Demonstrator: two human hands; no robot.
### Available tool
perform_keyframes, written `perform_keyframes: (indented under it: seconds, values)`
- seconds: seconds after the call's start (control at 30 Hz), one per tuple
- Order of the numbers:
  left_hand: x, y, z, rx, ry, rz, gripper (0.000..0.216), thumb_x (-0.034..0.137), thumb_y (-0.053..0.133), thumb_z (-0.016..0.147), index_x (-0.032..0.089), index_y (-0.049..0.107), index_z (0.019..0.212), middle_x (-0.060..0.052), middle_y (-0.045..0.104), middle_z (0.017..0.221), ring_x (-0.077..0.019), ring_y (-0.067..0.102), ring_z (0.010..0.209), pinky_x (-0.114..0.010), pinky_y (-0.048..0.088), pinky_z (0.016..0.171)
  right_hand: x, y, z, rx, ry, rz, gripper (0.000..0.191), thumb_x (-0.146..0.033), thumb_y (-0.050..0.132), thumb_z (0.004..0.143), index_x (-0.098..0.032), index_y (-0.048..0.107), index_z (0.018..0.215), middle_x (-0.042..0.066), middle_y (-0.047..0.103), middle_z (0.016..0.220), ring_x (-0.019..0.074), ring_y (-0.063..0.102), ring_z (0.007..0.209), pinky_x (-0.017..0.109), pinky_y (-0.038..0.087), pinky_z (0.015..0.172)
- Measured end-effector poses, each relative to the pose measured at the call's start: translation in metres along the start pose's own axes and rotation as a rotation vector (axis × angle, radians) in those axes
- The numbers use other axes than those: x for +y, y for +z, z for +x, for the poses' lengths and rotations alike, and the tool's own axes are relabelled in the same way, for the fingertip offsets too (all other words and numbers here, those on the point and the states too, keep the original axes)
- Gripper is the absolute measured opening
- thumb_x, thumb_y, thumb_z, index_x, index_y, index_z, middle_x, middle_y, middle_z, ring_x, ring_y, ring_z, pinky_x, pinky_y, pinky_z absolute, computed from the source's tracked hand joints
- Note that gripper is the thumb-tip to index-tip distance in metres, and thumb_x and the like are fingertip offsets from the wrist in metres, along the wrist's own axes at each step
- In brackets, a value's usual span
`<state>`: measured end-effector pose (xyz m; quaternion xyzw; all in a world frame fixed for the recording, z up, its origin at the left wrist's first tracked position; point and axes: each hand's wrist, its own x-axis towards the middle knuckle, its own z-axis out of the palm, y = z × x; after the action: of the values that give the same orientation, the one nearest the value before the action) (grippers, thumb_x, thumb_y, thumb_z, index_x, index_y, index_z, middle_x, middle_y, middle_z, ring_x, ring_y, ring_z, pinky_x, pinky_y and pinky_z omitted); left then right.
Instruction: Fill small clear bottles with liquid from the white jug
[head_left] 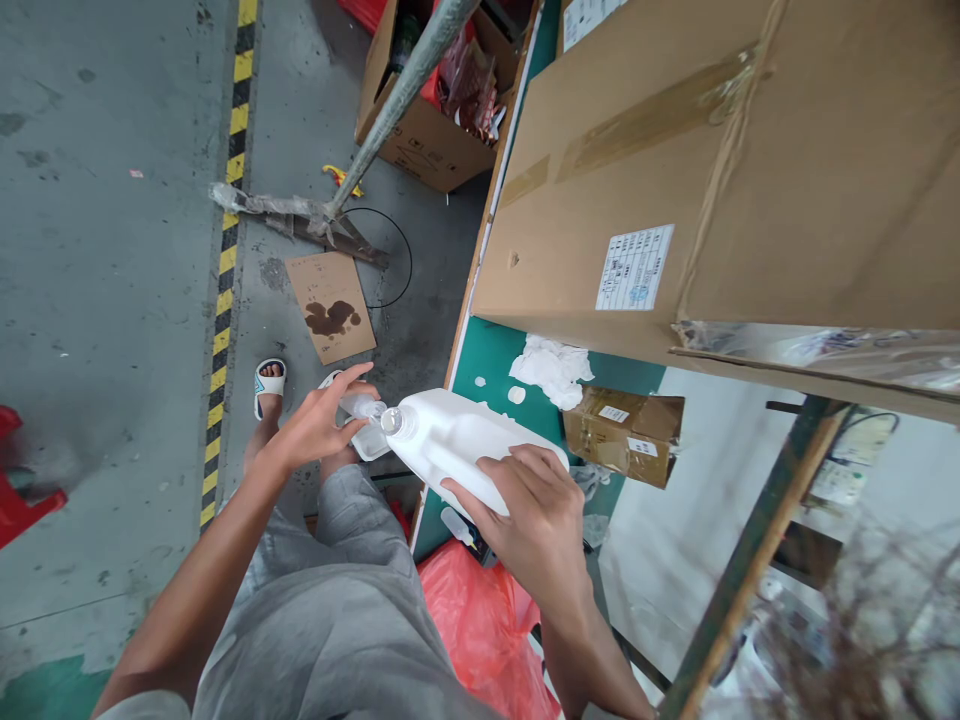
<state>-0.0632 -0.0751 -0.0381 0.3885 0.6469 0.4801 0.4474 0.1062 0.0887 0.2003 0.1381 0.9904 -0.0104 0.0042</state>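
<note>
A large white plastic jug [457,440] lies tilted over the edge of the green table, its uncapped mouth facing left. My right hand [536,510] is closed around the jug's rear part, by the handle. At the jug's mouth, my left hand [322,420] grips a small clear plastic bottle [364,408] between thumb and fingers. The bottle's neck and the jug's mouth meet or nearly meet; I cannot tell whether they touch. Whether liquid is passing between them is too small to see.
Crumpled white tissue [551,370] and a small taped carton [626,430] sit on the green table [480,350] beneath a big cardboard box [600,200]. A red plastic bag [480,620] hangs near my right side. A metal pole stand [397,110] and stained cardboard sheet [330,305] are on the floor.
</note>
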Motion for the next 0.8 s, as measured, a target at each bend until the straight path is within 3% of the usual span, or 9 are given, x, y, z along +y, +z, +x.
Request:
perform_keyframes:
  seconds: [0.37,0.63,0.8]
  values:
    - [-0.0032,0.0008,0.0000,0.001,0.017,0.013,0.074,0.036,0.060,0.106,0.021,0.037,0.174,-0.013,0.087,0.141,-0.0299,0.078,0.145,-0.045,0.061,0.120,-0.0020,0.0010,-0.0001,0.005,0.015,0.006,0.023,-0.033,0.073,0.113,-0.020,0.073,0.094,0.003,0.076,0.073,0.0214,0.071,0.069,0.037,0.057,0.074]
    - [-0.0035,0.0016,-0.0006,0.001,0.011,-0.003,0.074,0.036,0.062,0.107,0.020,0.037,0.175,-0.014,0.086,0.142,-0.0311,0.078,0.145,-0.047,0.061,0.121,-0.0018,0.0011,-0.0003,-0.006,0.002,-0.002,0.033,-0.041,0.071,0.115,-0.017,0.074,0.092,0.003,0.076,0.072,0.0216,0.071,0.070,0.038,0.059,0.075]
    - [-0.0043,0.0009,-0.0007,-0.006,0.001,-0.018,0.077,0.036,0.062,0.106,0.022,0.036,0.176,-0.015,0.086,0.143,-0.0327,0.077,0.147,-0.048,0.062,0.120,-0.0017,0.0022,-0.0010,-0.006,0.015,0.007,0.025,-0.035,0.074,0.112,-0.020,0.075,0.093,0.002,0.075,0.072,0.0215,0.071,0.070,0.037,0.059,0.074]
